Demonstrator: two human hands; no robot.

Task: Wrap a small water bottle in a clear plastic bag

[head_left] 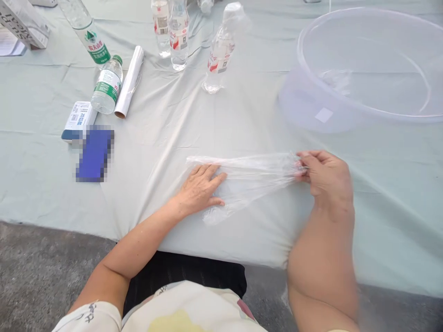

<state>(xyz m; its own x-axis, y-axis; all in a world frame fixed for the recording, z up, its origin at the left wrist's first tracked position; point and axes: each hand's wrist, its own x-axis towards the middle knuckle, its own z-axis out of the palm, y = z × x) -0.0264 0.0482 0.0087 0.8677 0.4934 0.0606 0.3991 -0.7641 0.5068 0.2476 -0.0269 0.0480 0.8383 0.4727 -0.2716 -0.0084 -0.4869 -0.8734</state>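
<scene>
A sheet of clear plastic film or a thin bag lies stretched across the cloth in front of me; which of the two it is I cannot tell. My left hand rests flat on its left end, fingers spread. At the other end my right hand pinches the gathered plastic between thumb and fingers, slightly raised. Some pinkish colour shows at the pinched bunch, too small to make out. Beyond my right hand stands a large translucent tub with crumpled clear plastic inside.
A bottle wrapped in clear plastic stands ahead, near two bottles with red-and-white labels. To the left are green-labelled water bottles, a roll of film, a small box and a blue pixelated rectangle. The pale tablecloth is creased.
</scene>
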